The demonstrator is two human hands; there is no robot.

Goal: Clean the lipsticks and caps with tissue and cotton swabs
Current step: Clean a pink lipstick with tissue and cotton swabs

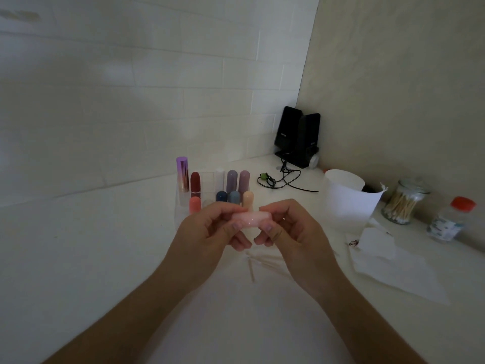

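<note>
Two walls meet in the far right corner: a white brick-pattern wall (131, 88) on the left & a plain beige wall (406, 88) on the right. Below them a white surface (91, 245) fills the lower frame, dim light throughout. Two black speakers (298, 135) stand in the corner w/ a black cable (286, 179) trailing fwd. Right of centre, white tissue sheets (393, 264) lie flat, one w/ a dark red smudge at its left edge; behind them an upright white tissue roll (346, 198). A clear organiser (181, 208) holds upright lipsticks (195, 182) in purple, dark red, white, grey, blue, coral & peach. At far right a glass jar of cotton swabs (402, 203) & beside it a small bottle w/ red cap (451, 219), label too blurred to read. Loose swabs (252, 266) lie on the surface under the hands, partly hidden. Left hand (207, 232) & right hand (294, 232) are raised above the surface in front of the organiser, fingers (267, 228) of both grasping a pale pink lipstick (249, 219) held horizontally btw them, one hand per end; its ends are covered, so can't tell cap from base
</note>
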